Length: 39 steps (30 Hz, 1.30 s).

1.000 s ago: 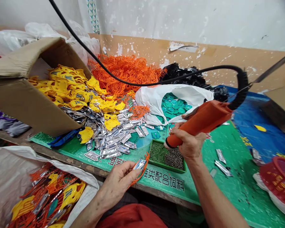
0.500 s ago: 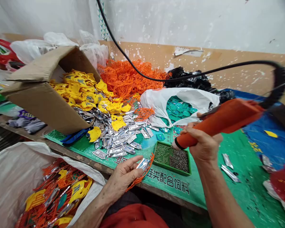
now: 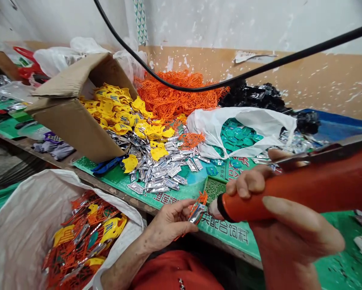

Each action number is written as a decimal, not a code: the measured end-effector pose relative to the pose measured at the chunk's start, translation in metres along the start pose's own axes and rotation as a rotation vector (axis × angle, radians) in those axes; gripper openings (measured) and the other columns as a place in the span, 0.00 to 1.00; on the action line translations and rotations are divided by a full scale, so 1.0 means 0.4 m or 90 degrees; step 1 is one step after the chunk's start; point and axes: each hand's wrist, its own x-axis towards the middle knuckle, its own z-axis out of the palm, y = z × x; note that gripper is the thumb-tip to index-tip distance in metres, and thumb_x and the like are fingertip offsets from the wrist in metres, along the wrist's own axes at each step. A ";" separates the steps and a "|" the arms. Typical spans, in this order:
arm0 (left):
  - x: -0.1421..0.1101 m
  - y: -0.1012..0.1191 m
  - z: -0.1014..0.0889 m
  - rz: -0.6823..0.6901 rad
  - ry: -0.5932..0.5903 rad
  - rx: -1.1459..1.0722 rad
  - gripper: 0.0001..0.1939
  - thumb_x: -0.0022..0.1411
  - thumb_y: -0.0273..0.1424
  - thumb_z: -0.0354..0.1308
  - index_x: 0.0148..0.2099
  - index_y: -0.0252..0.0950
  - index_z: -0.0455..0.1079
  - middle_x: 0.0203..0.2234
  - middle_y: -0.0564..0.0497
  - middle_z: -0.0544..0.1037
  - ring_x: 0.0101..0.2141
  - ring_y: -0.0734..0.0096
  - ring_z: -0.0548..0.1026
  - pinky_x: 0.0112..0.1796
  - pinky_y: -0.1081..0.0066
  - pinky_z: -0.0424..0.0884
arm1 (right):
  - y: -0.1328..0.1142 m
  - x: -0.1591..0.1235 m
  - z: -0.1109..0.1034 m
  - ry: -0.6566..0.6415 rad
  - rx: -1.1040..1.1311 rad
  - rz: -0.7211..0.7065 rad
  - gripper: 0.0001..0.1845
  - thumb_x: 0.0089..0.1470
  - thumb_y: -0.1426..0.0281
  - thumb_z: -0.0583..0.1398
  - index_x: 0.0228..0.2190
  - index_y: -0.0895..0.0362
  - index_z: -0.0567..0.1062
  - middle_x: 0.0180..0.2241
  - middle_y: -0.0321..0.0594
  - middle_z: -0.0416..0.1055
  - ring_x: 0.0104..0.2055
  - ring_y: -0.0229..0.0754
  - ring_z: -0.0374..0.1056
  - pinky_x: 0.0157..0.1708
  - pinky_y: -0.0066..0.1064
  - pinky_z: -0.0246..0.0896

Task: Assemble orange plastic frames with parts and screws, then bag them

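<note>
My left hand (image 3: 165,223) pinches a small silver piece with an orange plastic frame (image 3: 198,211) between thumb and fingers, just over the table's front edge. Wrapped around an orange-red electric screwdriver (image 3: 325,187), my right hand (image 3: 301,219) holds the tool nearly level. Its pale nose is right up against the held piece; whether a screw sits at the tip I cannot make out. Behind the tool lies a green perforated screw tray (image 3: 214,187), mostly covered by my right hand and the screwdriver.
Silver pieces (image 3: 165,173) lie heaped beside a tipped cardboard box (image 3: 69,125) of yellow parts (image 3: 117,106). Farther back are orange frames (image 3: 174,92), a white bag (image 3: 205,121) of teal pieces and black parts (image 3: 256,98). A sack (image 3: 26,217) stands front left; a black cable (image 3: 174,85) hangs across.
My right hand has brought the screwdriver from above the screw tray toward me, its nose now meeting the piece. My left hand still grips that piece, now tilted. The camera view has shifted slightly.
</note>
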 end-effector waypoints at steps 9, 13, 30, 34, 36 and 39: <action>0.003 0.012 0.003 0.009 0.051 0.054 0.24 0.45 0.28 0.67 0.48 0.34 0.74 0.25 0.54 0.74 0.26 0.75 0.67 0.29 0.72 0.60 | 0.028 -0.029 0.004 -0.016 0.011 0.005 0.21 0.47 0.75 0.64 0.44 0.47 0.70 0.29 0.31 0.68 0.31 0.36 0.65 0.40 0.36 0.67; 0.003 0.010 0.005 0.007 0.057 0.042 0.25 0.43 0.27 0.67 0.48 0.34 0.74 0.28 0.52 0.76 0.27 0.73 0.69 0.30 0.71 0.62 | 0.032 -0.031 0.009 -0.014 0.005 0.003 0.27 0.47 0.74 0.65 0.49 0.49 0.69 0.28 0.32 0.68 0.30 0.35 0.65 0.40 0.35 0.68; 0.000 0.004 0.005 0.006 0.057 0.020 0.26 0.44 0.29 0.69 0.48 0.35 0.75 0.28 0.52 0.77 0.27 0.73 0.70 0.30 0.72 0.64 | 0.043 -0.036 0.005 -0.016 -0.002 0.017 0.26 0.47 0.72 0.65 0.48 0.48 0.69 0.28 0.32 0.68 0.30 0.36 0.65 0.39 0.36 0.68; 0.001 0.000 0.005 0.011 0.058 0.010 0.25 0.43 0.30 0.70 0.47 0.36 0.75 0.29 0.52 0.77 0.26 0.73 0.70 0.29 0.72 0.64 | 0.039 -0.041 0.006 -0.010 -0.018 0.013 0.24 0.48 0.71 0.65 0.48 0.49 0.69 0.28 0.32 0.67 0.30 0.36 0.64 0.39 0.36 0.67; 0.003 -0.004 0.004 0.020 0.064 0.013 0.25 0.43 0.30 0.70 0.47 0.37 0.75 0.27 0.53 0.75 0.24 0.76 0.68 0.27 0.73 0.62 | 0.040 -0.044 0.003 -0.010 -0.020 0.013 0.24 0.48 0.71 0.65 0.48 0.48 0.69 0.28 0.32 0.67 0.31 0.36 0.64 0.40 0.36 0.67; 0.005 -0.008 0.005 0.026 0.078 0.035 0.25 0.44 0.30 0.69 0.48 0.36 0.75 0.22 0.57 0.71 0.20 0.81 0.62 0.22 0.76 0.56 | 0.047 -0.048 -0.005 -0.010 -0.029 0.022 0.26 0.49 0.72 0.65 0.49 0.47 0.67 0.29 0.32 0.67 0.31 0.37 0.64 0.41 0.39 0.66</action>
